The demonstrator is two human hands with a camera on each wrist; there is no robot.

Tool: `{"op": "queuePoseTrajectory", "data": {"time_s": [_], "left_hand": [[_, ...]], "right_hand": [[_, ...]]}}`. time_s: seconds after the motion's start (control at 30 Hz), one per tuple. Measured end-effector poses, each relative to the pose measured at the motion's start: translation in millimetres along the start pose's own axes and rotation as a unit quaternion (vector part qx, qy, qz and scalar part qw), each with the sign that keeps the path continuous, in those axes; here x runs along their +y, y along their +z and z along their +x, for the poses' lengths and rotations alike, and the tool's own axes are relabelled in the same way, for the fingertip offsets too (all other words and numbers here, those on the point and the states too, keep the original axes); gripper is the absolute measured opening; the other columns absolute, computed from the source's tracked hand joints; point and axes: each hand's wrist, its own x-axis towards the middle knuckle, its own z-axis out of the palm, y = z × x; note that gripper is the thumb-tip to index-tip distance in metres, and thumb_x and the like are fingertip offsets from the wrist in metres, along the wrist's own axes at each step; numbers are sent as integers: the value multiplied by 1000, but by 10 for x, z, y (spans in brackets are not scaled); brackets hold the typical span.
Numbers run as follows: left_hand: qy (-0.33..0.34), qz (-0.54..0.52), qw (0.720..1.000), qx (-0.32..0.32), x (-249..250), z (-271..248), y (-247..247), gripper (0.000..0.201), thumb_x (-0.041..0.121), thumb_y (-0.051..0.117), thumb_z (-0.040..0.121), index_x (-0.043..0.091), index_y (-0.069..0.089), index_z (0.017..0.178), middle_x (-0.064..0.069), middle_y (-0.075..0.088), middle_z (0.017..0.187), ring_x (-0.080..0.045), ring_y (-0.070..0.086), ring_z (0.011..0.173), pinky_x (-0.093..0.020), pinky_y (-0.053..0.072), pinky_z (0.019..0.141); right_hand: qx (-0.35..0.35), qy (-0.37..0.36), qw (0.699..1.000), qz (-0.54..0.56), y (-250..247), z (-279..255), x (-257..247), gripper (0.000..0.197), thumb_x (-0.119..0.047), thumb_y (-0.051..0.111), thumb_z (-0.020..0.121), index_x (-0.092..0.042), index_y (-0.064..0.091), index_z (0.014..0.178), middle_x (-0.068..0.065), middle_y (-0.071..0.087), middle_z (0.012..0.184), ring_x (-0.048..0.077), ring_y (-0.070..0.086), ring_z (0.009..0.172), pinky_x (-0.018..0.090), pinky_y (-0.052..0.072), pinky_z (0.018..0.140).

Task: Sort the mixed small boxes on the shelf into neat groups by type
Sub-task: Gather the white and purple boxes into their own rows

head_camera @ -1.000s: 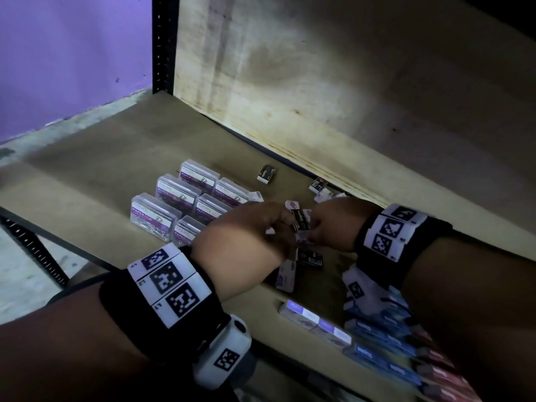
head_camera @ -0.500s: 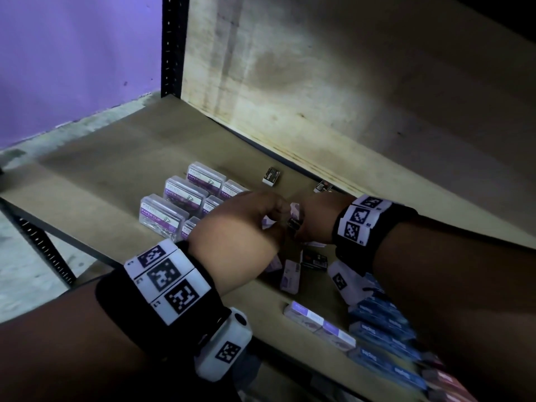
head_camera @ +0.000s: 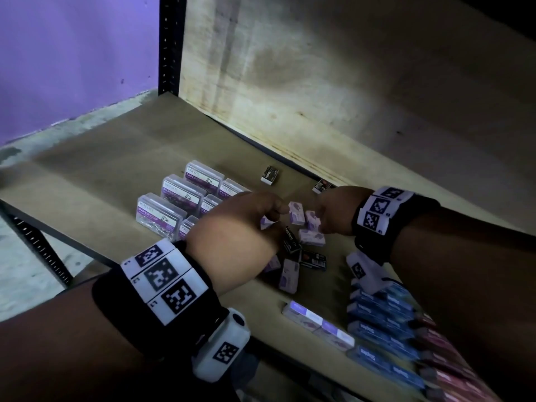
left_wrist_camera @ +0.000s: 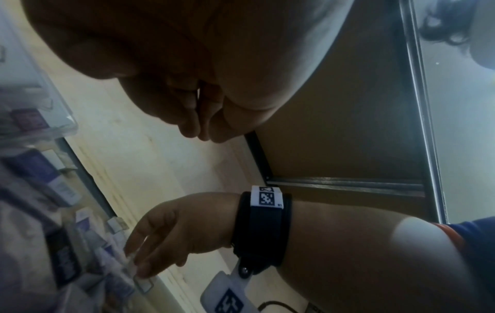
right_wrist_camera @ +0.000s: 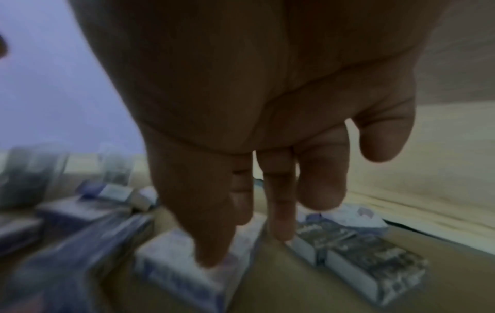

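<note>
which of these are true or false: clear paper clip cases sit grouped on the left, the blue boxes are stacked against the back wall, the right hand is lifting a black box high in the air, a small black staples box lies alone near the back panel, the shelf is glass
1. The clear paper clip cases sit grouped on the left. True.
2. The blue boxes are stacked against the back wall. False: they lie in a row at the front right of the shelf.
3. The right hand is lifting a black box high. False: it is low over the small lilac boxes.
4. A small black staples box lies alone near the back panel. True.
5. The shelf is glass. False: it is brown board.
</note>
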Motion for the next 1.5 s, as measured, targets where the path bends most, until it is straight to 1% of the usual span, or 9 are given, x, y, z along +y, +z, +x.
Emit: {"op": "queuePoseTrajectory", "data": {"time_s": [0.17,0.33,0.5,0.7,0.93,1.07,1.2,1.4,1.5], "left_hand": [[-9,-25,1000,13,-16,6,45,23,39,66,80,42,62,103,18,64,95,4,57,74,-20,44,70],[-5,-23,1000,12,3,-2,41,17,33,68,85,39,66,100,15,65,94,-4,60,78,-21,45,71],[15,-7,1000,0,56,-10,10,15,27,67,85,36,67,97,14,65,94,-4,59,87,-21,43,76],[20,16,1000,10,59,-35,44,19,29,66,85,37,67,102,18,62,94,7,51,75,-3,32,68],[28,42,996,-80,161,-18,83,34,34,58,83,67,53,82,29,60,89,15,52,90,-2,36,71],[40,87,986,-137,246,3,136,17,32,58,87,39,66,99,18,67,93,3,60,90,-27,51,82],[59,134,968,-204,428,78,226,21,41,58,84,57,59,98,28,64,92,8,58,89,-13,43,69],[68,199,948,-237,657,494,427,29,51,54,72,30,67,86,14,64,73,0,60,66,-21,44,59],[53,301,910,-279,725,750,572,29,46,52,79,27,71,92,11,64,85,-10,62,79,-23,43,65]], "right_hand": [[-27,-48,998,-13,143,32,-15,43,-33,74,83,-18,63,122,6,66,116,26,64,102,30,45,73],[22,-73,997,-11,223,69,-17,40,-40,76,79,-28,61,115,-3,63,102,18,57,78,23,37,60],[20,-69,997,-24,252,87,-76,32,-34,73,83,-13,66,107,4,68,99,21,61,74,30,47,65],[-17,-61,997,-42,206,-25,-10,23,-36,65,91,-13,68,93,7,60,83,18,56,64,21,29,46],[114,-16,989,88,199,-625,323,25,-45,65,87,-20,69,84,-4,61,80,18,60,75,28,36,56],[173,36,951,253,386,-1082,391,14,-45,67,79,-32,61,79,-8,59,77,8,55,69,30,43,59],[214,60,931,289,661,-1457,416,15,-50,64,78,-38,54,76,-13,54,74,-2,48,65,23,33,53],[251,50,911,325,933,-1749,453,17,-53,57,77,-36,54,77,-13,52,71,-1,47,64,21,25,51],[245,48,897,364,1021,-1847,465,15,-50,58,76,-36,56,79,-14,54,72,-2,49,65,22,26,51]]}}
